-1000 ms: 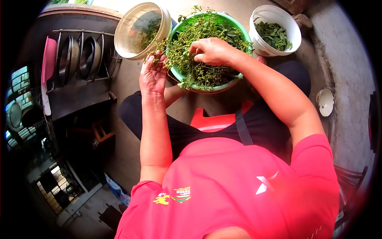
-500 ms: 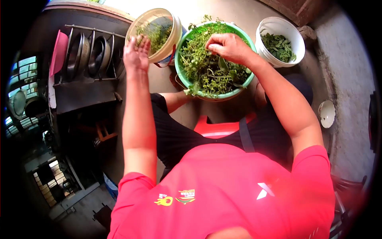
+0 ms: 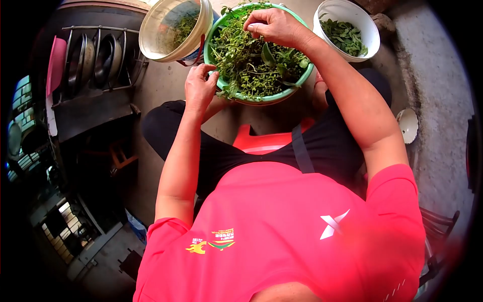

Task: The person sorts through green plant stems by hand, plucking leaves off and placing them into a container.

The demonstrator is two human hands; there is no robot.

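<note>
A green-rimmed bucket (image 3: 305, 75) heaped with green sprigs and small berry clusters (image 3: 251, 63) stands between the knees. Over its upper part is my right hand (image 3: 276, 27), thumb and fingertips pinched together; whatever they hold is too small to make out. My left hand (image 3: 200, 86) is at the bucket's left edge, fingers curled toward the thumb, their contents hidden. Up and left, a tilted translucent bucket (image 3: 151, 38) contains some green berry sprigs (image 3: 185, 29). To the upper right, a white bucket (image 3: 370, 30) holds loose green leaves (image 3: 344, 38).
A red stool (image 3: 264, 142) shows between the legs. A rack with pans (image 3: 108, 60) and a pink basin (image 3: 56, 65) stand at the left. On the right, a white bowl (image 3: 408, 125) lies near the wall, and a dark chair (image 3: 437, 221) is lower down.
My left hand has moved from beside the translucent bucket to the green bucket's edge, and its fingers have curled in. My right hand remains over the sprigs. The whole view has shifted.
</note>
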